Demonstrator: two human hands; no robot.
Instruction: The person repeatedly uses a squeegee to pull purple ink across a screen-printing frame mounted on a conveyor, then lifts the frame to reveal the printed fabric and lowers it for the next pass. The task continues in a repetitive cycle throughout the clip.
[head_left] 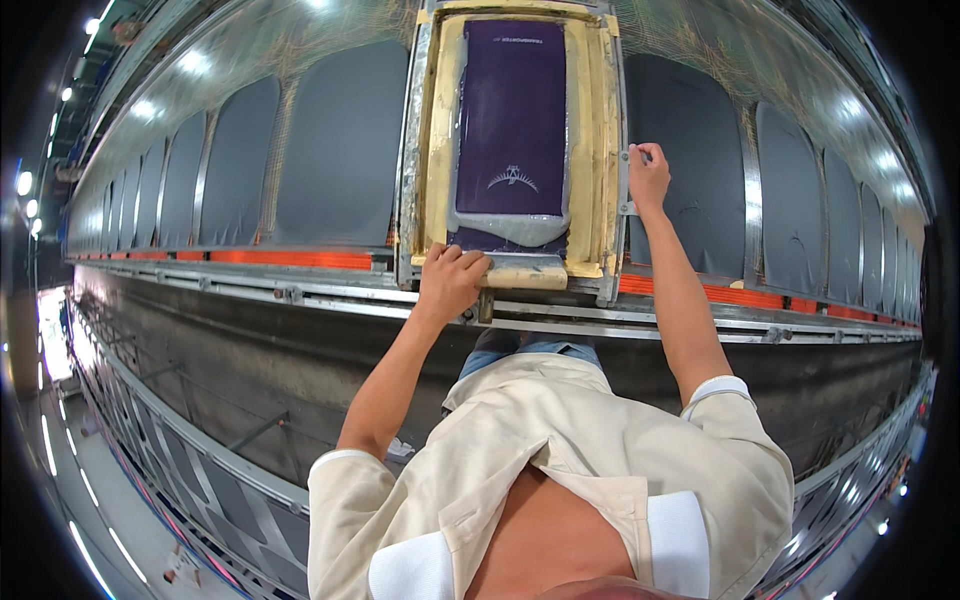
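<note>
A screen-print frame (606,140) with cream edges and metal rails holds a purple panel (510,130) with pale printed marks and a clear, glossy band near its lower end. My left hand (450,280) has its fingers curled over the front bar (525,277) of the frame, at its left part. My right hand (648,176) is closed at the metal side rail (625,230) on the frame's right, its fingertips at the rail's upper part.
Rows of dark grey panels (335,150) lie on the long bed to both sides, above orange strips (290,258). A metal rail (760,333) runs along the near edge. A walkway railing (200,440) curves behind me. A person (180,565) is small at lower left.
</note>
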